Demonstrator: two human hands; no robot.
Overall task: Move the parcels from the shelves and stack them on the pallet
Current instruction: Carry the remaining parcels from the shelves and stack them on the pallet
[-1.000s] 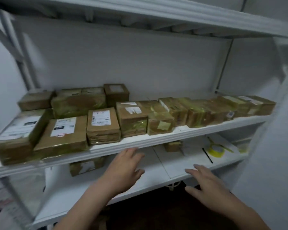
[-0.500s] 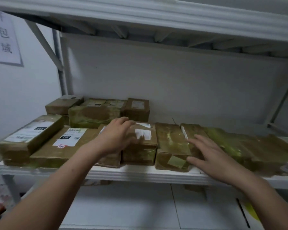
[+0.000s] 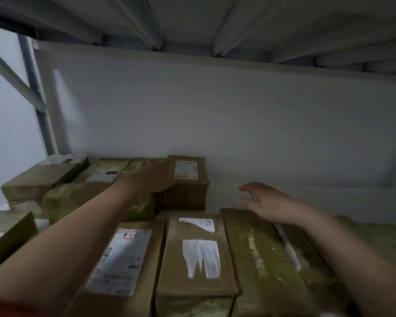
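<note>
Brown cardboard parcels fill the shelf in two rows. At the back stands a small upright parcel (image 3: 188, 181) with a white label on top. My left hand (image 3: 146, 179) reaches over the front row and lies against that parcel's left side, between it and a taped parcel (image 3: 101, 193); the picture is blurred and its fingers look fairly straight. My right hand (image 3: 268, 202) hovers open to the right of the small parcel, above the far end of a tape-wrapped front parcel (image 3: 261, 259). Two labelled parcels (image 3: 192, 255) lie in the front row under my forearms.
The white back wall (image 3: 215, 122) of the shelf stands close behind the parcels. The underside of the shelf above (image 3: 192, 19) hangs low overhead. A grey upright post and diagonal brace (image 3: 32, 88) stand at the left. More parcels (image 3: 39, 179) are stacked at the back left.
My head has moved in close under the upper shelf. Both hands have reached from the front row to the back row, the left one arriving at the small upright parcel.
</note>
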